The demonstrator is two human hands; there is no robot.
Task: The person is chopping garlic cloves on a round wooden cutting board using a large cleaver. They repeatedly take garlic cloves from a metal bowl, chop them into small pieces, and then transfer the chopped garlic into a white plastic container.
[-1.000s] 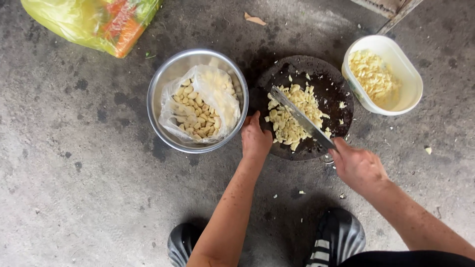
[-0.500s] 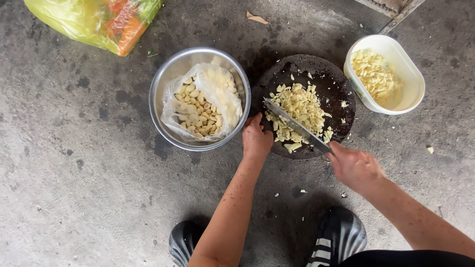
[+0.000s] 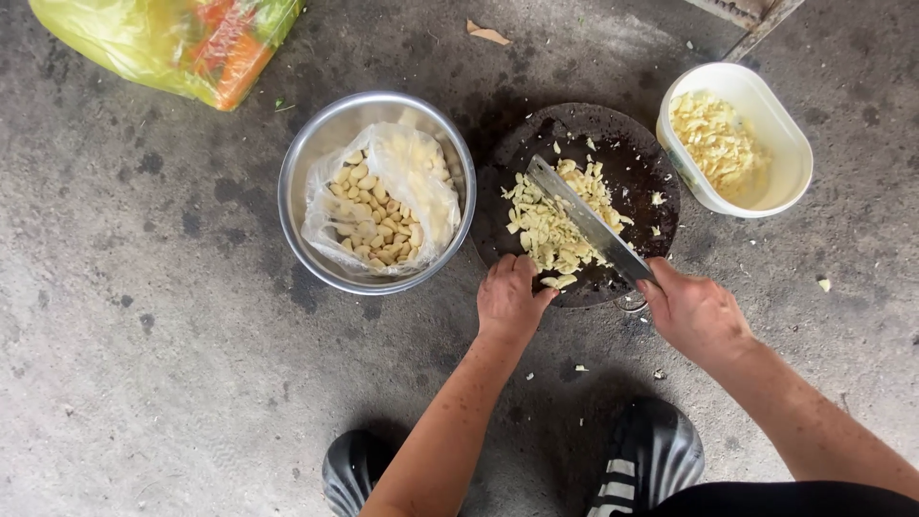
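Two hands working: right hand point(image 3: 697, 314) is wrapped tight round the cleaver point(image 3: 586, 222) handle, blade lying across chopped garlic point(image 3: 548, 228) on the round board point(image 3: 639, 172). Left hand point(image 3: 509, 297) rests at the board's near edge, fingers probably loose. Steel bowl point(image 3: 304, 163) sits just beside.

One steel bowl point(image 3: 316, 153), one white tub point(image 3: 785, 144), one cleaver point(image 3: 586, 222).

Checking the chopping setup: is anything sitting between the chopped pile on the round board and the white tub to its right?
Nothing visible blocks it. The chopped pile lies under the knife blade; between it and the white tub there is only bare dark board with a few stray bits.
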